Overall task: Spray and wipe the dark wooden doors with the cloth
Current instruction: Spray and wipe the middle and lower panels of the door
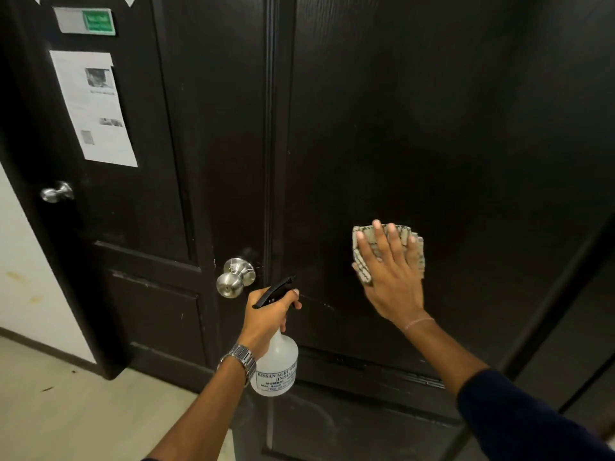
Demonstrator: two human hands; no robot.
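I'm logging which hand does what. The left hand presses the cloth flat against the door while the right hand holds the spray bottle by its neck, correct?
Not quite: the hands are swapped. In the head view the right hand presses the cloth flat against the door, fingers spread, while the left hand holds the spray bottle by its neck.

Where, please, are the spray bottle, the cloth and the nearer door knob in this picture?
spray bottle point(278, 367): head view, on its translucent body beside the label.
cloth point(361, 247): head view, on its left part, showing beside the fingers.
nearer door knob point(229, 283): head view, on the round steel front of the knob.
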